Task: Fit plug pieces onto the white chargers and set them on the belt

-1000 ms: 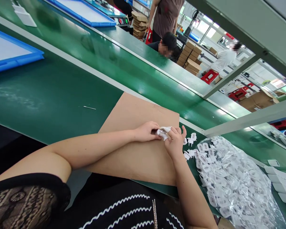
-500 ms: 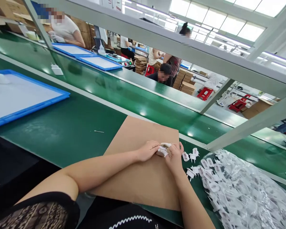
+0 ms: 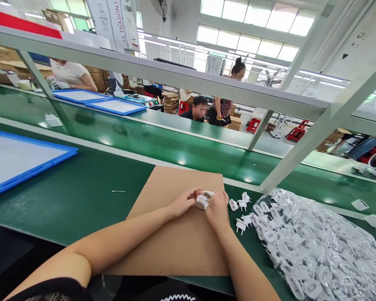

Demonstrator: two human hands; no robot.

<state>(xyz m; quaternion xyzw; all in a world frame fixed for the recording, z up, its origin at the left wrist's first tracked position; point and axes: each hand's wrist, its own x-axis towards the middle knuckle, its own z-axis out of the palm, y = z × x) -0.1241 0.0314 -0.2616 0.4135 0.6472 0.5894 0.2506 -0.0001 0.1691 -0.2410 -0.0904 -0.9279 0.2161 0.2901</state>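
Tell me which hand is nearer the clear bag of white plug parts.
Right. The right hand is left of the clear bag, with loose plug parts between them; the left hand is farther left, beyond the right hand.

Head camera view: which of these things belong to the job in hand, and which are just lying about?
Likely in use:
- small whitish piece between left hand and right hand
- cardboard sheet beneath
- perhaps loose white plug pieces and clear bag of similar pieces

Apparently just around:
- thin stick on the table
- red stool beyond
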